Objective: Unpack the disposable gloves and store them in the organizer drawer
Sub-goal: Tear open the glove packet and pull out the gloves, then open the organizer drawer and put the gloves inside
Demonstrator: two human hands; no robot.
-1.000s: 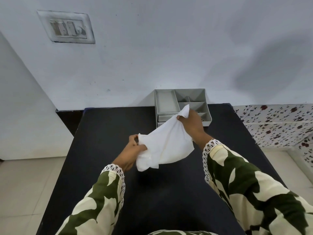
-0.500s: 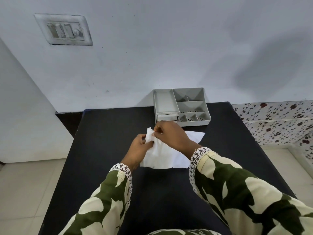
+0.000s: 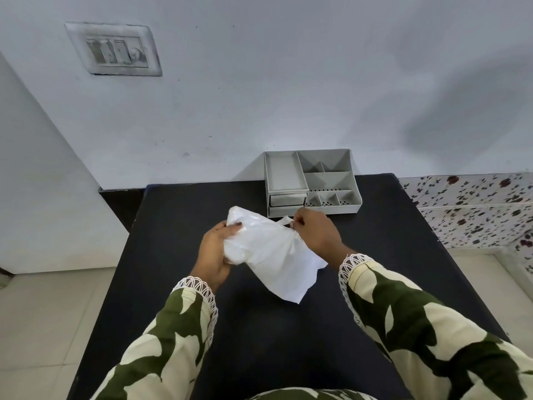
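Observation:
A white plastic packet of gloves (image 3: pixel 271 255) is held above the black table (image 3: pixel 288 336), its loose end hanging toward me. My left hand (image 3: pixel 215 252) grips the bulging left end of the packet. My right hand (image 3: pixel 317 235) pinches its upper right corner. The grey organizer (image 3: pixel 311 183) stands at the table's far edge against the wall, just beyond my right hand. Two small drawers (image 3: pixel 287 204) sit in its front left, both pushed in. The gloves themselves are hidden inside the packet.
The wall (image 3: pixel 288 96) rises right behind the organizer, with a switch plate (image 3: pixel 114 50) up left. A flower-patterned surface (image 3: pixel 473 209) lies to the right of the table. Tiled floor (image 3: pixel 43 327) shows on the left.
The packet was lying flat on the table half a second ago; now both hands have lifted it. My right hand has shifted from its left edge to its upper right corner.

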